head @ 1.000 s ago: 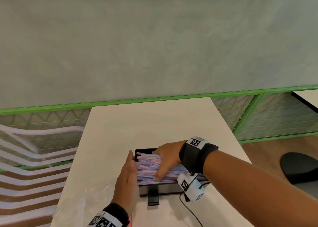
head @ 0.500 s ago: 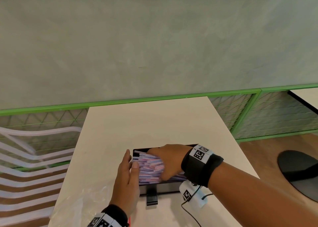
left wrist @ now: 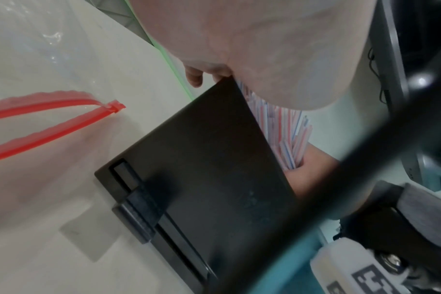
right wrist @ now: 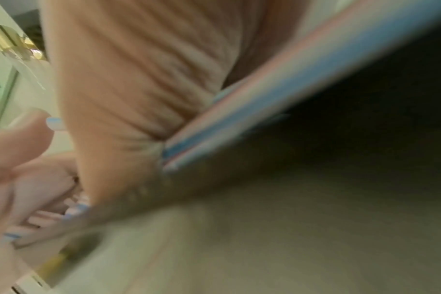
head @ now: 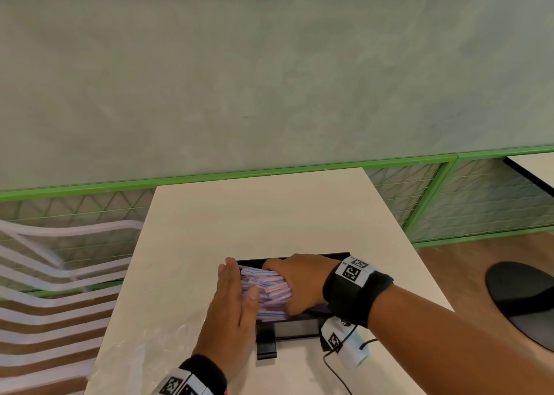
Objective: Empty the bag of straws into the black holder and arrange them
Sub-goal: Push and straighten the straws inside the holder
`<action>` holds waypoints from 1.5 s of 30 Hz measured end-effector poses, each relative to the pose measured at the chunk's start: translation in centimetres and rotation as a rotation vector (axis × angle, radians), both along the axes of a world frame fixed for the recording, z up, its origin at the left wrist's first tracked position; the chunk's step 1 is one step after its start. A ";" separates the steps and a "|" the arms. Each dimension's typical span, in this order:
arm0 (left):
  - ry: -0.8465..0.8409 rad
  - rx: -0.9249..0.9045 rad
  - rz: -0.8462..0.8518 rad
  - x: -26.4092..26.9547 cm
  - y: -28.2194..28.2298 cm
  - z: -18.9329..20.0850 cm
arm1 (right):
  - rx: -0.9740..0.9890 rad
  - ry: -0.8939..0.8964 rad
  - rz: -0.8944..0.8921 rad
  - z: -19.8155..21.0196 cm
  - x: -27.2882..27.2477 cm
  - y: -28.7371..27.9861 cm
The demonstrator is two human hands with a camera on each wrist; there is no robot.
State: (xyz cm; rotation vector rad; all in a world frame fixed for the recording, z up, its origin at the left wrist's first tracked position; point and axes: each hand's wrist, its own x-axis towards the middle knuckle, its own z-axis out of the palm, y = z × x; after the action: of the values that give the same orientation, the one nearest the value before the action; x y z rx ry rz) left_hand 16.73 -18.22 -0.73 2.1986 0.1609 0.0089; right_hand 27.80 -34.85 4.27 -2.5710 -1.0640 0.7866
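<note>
Presently logged: straws (head: pixel 265 289) heaped in black holder (head: pixel 295 325) near tabletop (head: pixel 263 215) front edge. Left hand (head: pixel 230 301) flat, fingers straight, squaring straw ends; right hand (head: pixel 299 283) curled over bundle. Emptied bag (left wrist: pixel 38 59) at left edge. Step: arranging. Next, likely: level stragglers.

A cream rectangular laminate table top (head: pixel 254 215) lies under the left hand (head: pixel 230 313) and right hand (head: pixel 302 280) and extends beyond them. Beyond its far edge runs a green metal rail with wire-mesh panels (head: pixel 479 203), below a grey-green plaster wall (head: pixel 269 80). A white slatted chair (head: pixel 45 274) stands left of the left hand. Right of the right hand, apart from the table, a black round disc (head: pixel 524 298) sits over the brown wooden floor (head: pixel 443 263).
</note>
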 end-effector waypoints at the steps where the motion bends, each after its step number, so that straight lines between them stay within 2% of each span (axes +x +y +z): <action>1: 0.012 -0.016 0.011 -0.1 0.0 0.2 | -0.022 -0.031 0.007 0.1 0.1 0.1; 8: 0.039 -0.109 0.048 -0.5 0.4 -0.2 | -0.095 -0.228 0.076 0.6 0.1 0.8; 15: -0.005 -0.211 0.078 -0.5 0.1 -0.1 | 0.075 -0.151 -0.032 -0.8 -1.2 1.0; 27: -0.060 -0.243 0.143 0.0 -0.8 -0.5 | 0.162 -0.260 -0.012 -1.7 -2.1 2.0; 35: -0.102 -0.143 0.132 0.2 -0.3 -0.7 | 0.251 -0.215 -0.072 -1.1 -2.2 1.5; 41: -0.138 -0.104 0.095 0.9 -0.3 0.4 | 0.235 -0.171 -0.118 -0.7 -1.7 -2.2; 45: -0.096 -0.007 0.041 1.2 -0.1 -0.1 | 0.210 -0.171 -0.090 -1.5 -1.4 -5.0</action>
State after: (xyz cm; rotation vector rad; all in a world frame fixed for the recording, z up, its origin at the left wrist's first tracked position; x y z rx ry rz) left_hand 17.88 -18.36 -0.83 2.1823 0.1521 0.1369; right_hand 26.40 -39.86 2.74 -2.5186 -1.0102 0.4150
